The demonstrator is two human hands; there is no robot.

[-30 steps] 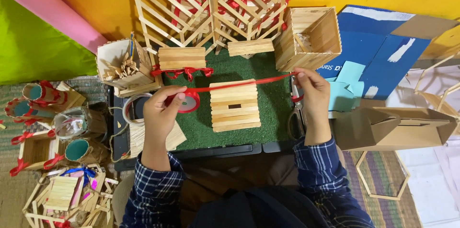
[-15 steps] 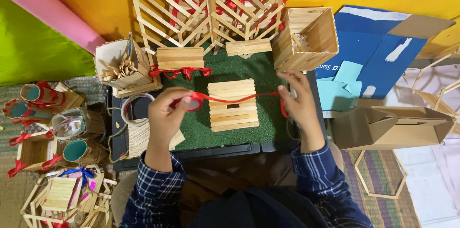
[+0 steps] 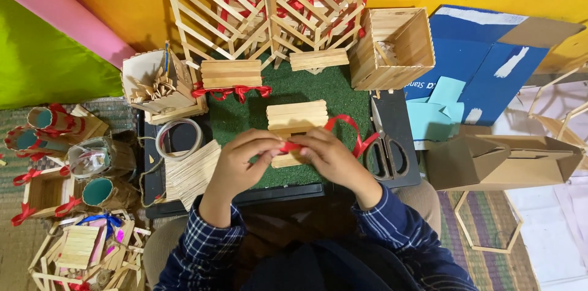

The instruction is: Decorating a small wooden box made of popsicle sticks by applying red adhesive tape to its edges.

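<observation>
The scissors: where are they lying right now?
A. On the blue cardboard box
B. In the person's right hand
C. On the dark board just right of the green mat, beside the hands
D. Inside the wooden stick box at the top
C: the scissors lie flat on the dark board at the right edge of the green mat, untouched, while both the left hand and right hand pinch the red ribbon.

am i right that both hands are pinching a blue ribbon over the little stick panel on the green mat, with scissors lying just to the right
Not quite: the ribbon is red, not blue, as the head view shows. The rest holds: the left hand and right hand pinch it over the stick panel on the green mat, with scissors just to the right.
</observation>
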